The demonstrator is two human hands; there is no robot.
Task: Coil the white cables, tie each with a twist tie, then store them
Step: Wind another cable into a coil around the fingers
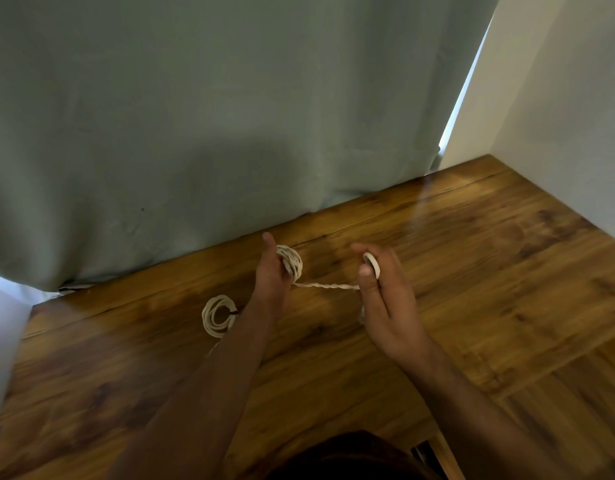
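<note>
On the wooden table [472,271], a finished white coil [217,315], bound by a dark tie, is lying just left of the left forearm. The left hand [272,276] is gripping a wound bundle of white cable [291,263], thumb raised. To its right, the right hand [385,299] is pinching the cable's loose end, a taut strand running between the separated hands.

Both forearms were bare, with no sleeves, watch or rings visible on the left hand [271,271] or right hand [385,303].
</note>
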